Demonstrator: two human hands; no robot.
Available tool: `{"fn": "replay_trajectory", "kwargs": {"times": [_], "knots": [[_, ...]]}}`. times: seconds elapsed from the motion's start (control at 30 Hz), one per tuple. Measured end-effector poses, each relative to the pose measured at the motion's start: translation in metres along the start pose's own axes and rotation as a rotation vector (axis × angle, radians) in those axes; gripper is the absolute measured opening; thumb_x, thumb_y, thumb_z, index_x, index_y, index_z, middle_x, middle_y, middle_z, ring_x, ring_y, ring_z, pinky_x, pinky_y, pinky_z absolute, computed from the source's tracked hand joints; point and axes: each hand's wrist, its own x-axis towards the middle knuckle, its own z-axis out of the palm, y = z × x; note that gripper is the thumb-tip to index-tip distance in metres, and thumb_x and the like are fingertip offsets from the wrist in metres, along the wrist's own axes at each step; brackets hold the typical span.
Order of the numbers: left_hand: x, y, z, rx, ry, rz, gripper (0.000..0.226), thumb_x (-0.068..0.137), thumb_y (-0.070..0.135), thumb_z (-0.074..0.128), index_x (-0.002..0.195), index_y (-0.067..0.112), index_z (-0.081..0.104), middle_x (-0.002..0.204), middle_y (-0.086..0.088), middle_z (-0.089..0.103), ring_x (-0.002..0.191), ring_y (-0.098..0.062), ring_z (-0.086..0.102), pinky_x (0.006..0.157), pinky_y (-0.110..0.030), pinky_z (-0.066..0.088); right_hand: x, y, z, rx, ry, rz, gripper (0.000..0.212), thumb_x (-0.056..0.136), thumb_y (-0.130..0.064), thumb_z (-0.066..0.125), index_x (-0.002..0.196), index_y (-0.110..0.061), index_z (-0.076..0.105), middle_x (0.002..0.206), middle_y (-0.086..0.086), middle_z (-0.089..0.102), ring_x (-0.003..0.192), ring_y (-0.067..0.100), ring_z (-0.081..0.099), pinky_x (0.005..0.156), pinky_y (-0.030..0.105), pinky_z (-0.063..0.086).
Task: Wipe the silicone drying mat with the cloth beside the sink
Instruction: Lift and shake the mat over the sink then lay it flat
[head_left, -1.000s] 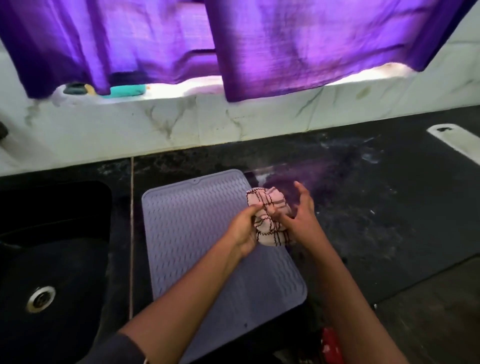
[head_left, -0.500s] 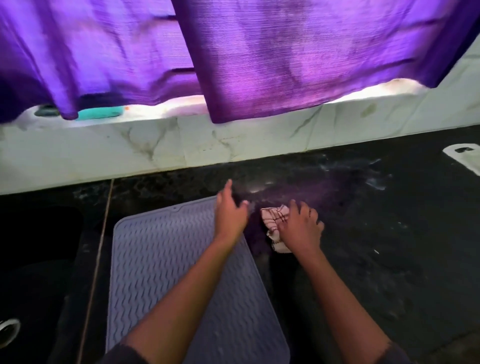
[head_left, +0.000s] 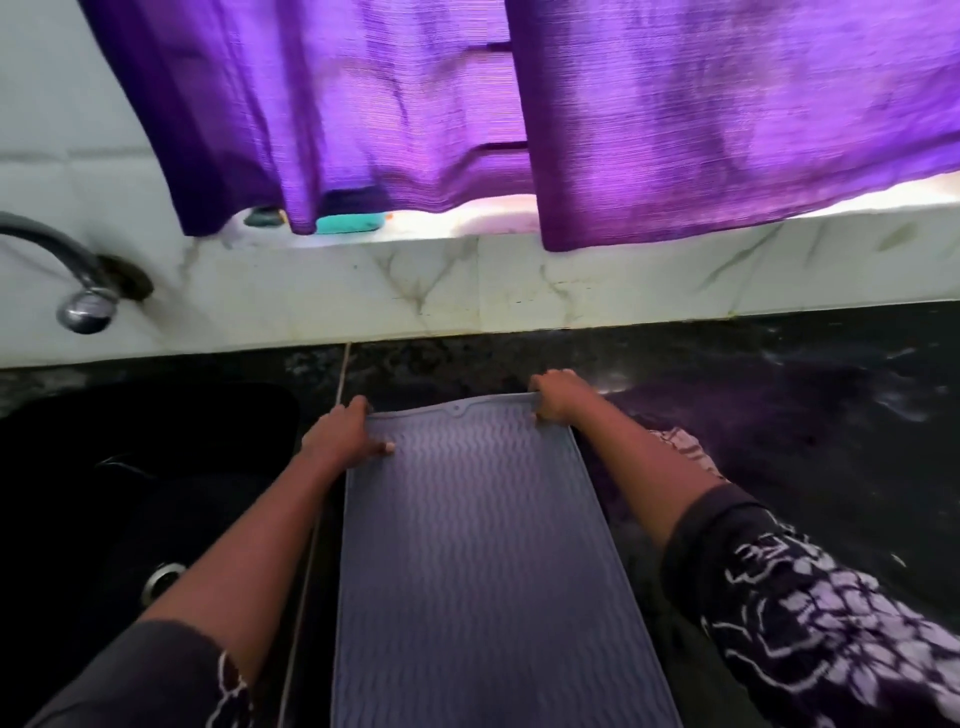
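The grey-lilac silicone drying mat (head_left: 483, 545), ribbed with wavy lines, lies on the dark counter and runs from mid-frame to the bottom edge. My left hand (head_left: 343, 434) grips its far left corner, thumb on top. My right hand (head_left: 558, 397) pinches the far right corner. The pink checked cloth (head_left: 685, 449) lies on the counter to the right of the mat, mostly hidden behind my right forearm. Neither hand touches the cloth.
A black sink (head_left: 130, 493) with a metal drain (head_left: 161, 579) lies left of the mat, under a chrome tap (head_left: 78, 291). Purple curtains (head_left: 571, 114) hang over the marble ledge (head_left: 467, 280), which holds a teal sponge (head_left: 350, 223).
My right hand let go of the cloth, which now rests on the counter. Both hands moved to the mat's far corners and took hold of them. The view shifted left toward the sink.
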Motion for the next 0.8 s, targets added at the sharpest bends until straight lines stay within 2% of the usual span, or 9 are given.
{"fn": "replay_trajectory", "kwargs": {"times": [0.13,0.27,0.37,0.43,0.53,0.63,0.7,0.73,0.8], "knots": [[-0.008,-0.003,-0.014,-0.284,0.056,0.011,0.029,0.079,0.025,0.071,0.103,0.011,0.065,0.108,-0.011,0.068,0.101,-0.026,0.062,0.080,-0.031,0.045,-0.021,-0.012,-0.035,0.042,0.004,-0.010,0.025,0.081,-0.020,0.066,0.105,-0.014,0.066,0.103,0.009,0.066,0.092,0.025,0.059,0.073,0.032,0.045],[-0.048,-0.006,-0.081,-0.898,0.011,0.105,0.017,0.079,0.010,0.071,0.093,0.001,0.066,0.090,-0.018,0.067,0.076,-0.023,0.062,0.072,-0.030,0.049,-0.076,-0.033,-0.111,0.124,0.066,-0.114,0.007,0.080,-0.021,0.066,0.083,-0.015,0.067,0.079,0.002,0.063,0.079,0.021,0.057,0.065,0.029,0.039],[-0.090,-0.019,-0.163,-1.006,0.193,0.258,0.011,0.080,0.013,0.070,0.086,0.005,0.066,0.073,-0.005,0.070,0.063,-0.015,0.061,0.063,-0.029,0.049,-0.130,-0.058,-0.187,0.133,0.249,-0.187,0.016,0.078,-0.022,0.070,0.065,-0.021,0.060,0.065,0.000,0.058,0.069,0.018,0.053,0.057,0.025,0.034],[-0.117,-0.029,-0.219,-1.062,0.325,0.354,0.002,0.083,0.014,0.066,0.082,0.013,0.065,0.061,0.009,0.068,0.055,-0.004,0.060,0.051,-0.020,0.049,-0.164,-0.074,-0.226,0.192,0.431,-0.212,0.023,0.077,-0.026,0.072,0.059,-0.022,0.058,0.059,-0.001,0.055,0.061,0.015,0.048,0.053,0.021,0.033],[-0.151,-0.056,-0.290,-1.042,0.447,0.454,0.011,0.088,0.021,0.061,0.078,0.017,0.065,0.063,0.012,0.067,0.057,-0.001,0.060,0.049,-0.018,0.049,-0.185,-0.108,-0.262,0.344,0.716,-0.292,0.015,0.079,-0.029,0.070,0.068,-0.019,0.065,0.060,-0.001,0.056,0.058,0.011,0.047,0.052,0.022,0.033],[-0.161,-0.081,-0.329,-0.792,0.552,0.480,0.014,0.086,0.021,0.064,0.074,0.015,0.065,0.066,-0.001,0.063,0.067,-0.014,0.057,0.067,-0.031,0.051,-0.176,-0.150,-0.273,0.288,0.772,-0.325,0.014,0.080,-0.026,0.070,0.082,-0.012,0.072,0.066,0.006,0.058,0.060,0.013,0.048,0.052,0.021,0.034],[-0.157,-0.094,-0.345,-0.773,0.665,0.488,0.016,0.085,0.017,0.066,0.070,0.012,0.065,0.062,-0.002,0.060,0.066,-0.016,0.053,0.069,-0.031,0.045,-0.166,-0.174,-0.278,0.351,0.888,-0.327,0.015,0.080,-0.025,0.069,0.085,-0.012,0.073,0.069,0.006,0.062,0.058,0.010,0.048,0.052,0.023,0.034],[-0.151,-0.097,-0.351,-0.759,0.665,0.480,0.015,0.085,0.015,0.065,0.070,0.013,0.066,0.060,0.001,0.061,0.065,-0.015,0.052,0.068,-0.029,0.044,-0.160,-0.183,-0.283,0.412,0.953,-0.326,0.015,0.081,-0.025,0.068,0.084,-0.012,0.073,0.073,0.008,0.065,0.061,0.011,0.052,0.057,0.026,0.037],[-0.145,-0.105,-0.355,-0.516,0.589,0.421,0.011,0.083,0.014,0.068,0.073,0.011,0.069,0.062,-0.003,0.063,0.064,-0.013,0.050,0.064,-0.027,0.038,-0.148,-0.204,-0.285,0.344,0.878,-0.317,0.016,0.081,-0.026,0.066,0.087,-0.013,0.073,0.085,0.012,0.071,0.080,0.022,0.061,0.074,0.031,0.046]]}}
